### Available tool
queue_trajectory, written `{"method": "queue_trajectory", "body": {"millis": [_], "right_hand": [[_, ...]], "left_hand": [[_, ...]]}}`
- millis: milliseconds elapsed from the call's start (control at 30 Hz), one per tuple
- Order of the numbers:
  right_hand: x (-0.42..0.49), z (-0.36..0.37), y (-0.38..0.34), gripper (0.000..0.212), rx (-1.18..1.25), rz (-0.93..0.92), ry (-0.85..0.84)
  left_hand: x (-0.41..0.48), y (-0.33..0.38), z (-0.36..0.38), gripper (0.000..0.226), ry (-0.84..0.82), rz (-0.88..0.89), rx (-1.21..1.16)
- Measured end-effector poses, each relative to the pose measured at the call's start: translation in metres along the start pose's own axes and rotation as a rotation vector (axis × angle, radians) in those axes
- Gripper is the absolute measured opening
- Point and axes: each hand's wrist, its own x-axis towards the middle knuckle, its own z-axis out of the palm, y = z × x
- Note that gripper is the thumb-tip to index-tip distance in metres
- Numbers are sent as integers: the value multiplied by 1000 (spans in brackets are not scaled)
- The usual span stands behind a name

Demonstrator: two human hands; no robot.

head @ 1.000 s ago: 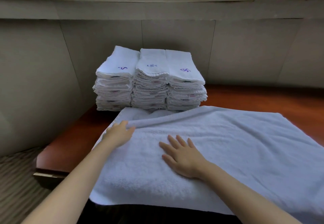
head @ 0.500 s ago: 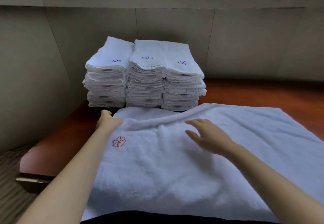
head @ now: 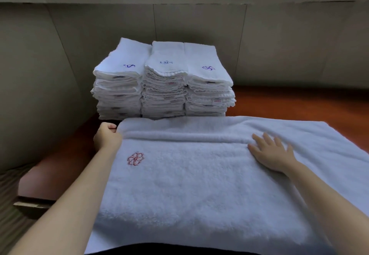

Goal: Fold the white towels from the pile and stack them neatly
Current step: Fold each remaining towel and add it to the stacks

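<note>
Both hands are on the big towel (head: pixel 199 184) now. My left hand (head: pixel 106 137) has slid out to the towel's far-left corner and grips it there with curled fingers. My right hand (head: pixel 272 151), which lay flat near the middle a second ago, has swept rightward and rests open, fingers spread, against the folded edge (head: pixel 179 135). That edge has gone from rumpled to a straight ridge between the hands, so I judge this fold nearly set. Just beyond my left hand, three stacks of folded towels (head: pixel 163 87) wait on the wooden table (head: pixel 299 101).
</note>
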Motion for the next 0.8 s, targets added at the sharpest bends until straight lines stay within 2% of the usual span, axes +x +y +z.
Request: {"method": "queue_trajectory", "body": {"millis": [67, 133, 200, 267, 367, 433, 533, 667, 800], "right_hand": [[4, -8, -4, 51, 12, 10, 21], [13, -21, -11, 35, 69, 3, 137], [25, -32, -20, 27, 114, -27, 242], [41, -38, -30, 30, 108, -91, 254], [64, -38, -48, 47, 75, -209, 215], [80, -35, -56, 56, 37, -221, 225], [97, -33, -57, 58, -17, -193, 205], [99, -38, -43, 31, -218, -196, 297], [87, -47, -27, 17, -281, -31, 344]], "left_hand": [[4, -1, 1, 34, -81, -48, 62], [10, 7, 3, 40, -122, -53, 85], [15, 19, 7, 44, -162, -58, 104], [21, 31, 15, 49, -214, -60, 140], [29, 46, 27, 49, -284, -72, 156], [34, 55, 34, 49, -308, -106, 132], [40, 60, 37, 59, -288, -182, 21], [52, 59, 22, 55, -306, -274, -85], [48, 60, 7, 47, -326, -173, -103]]}}
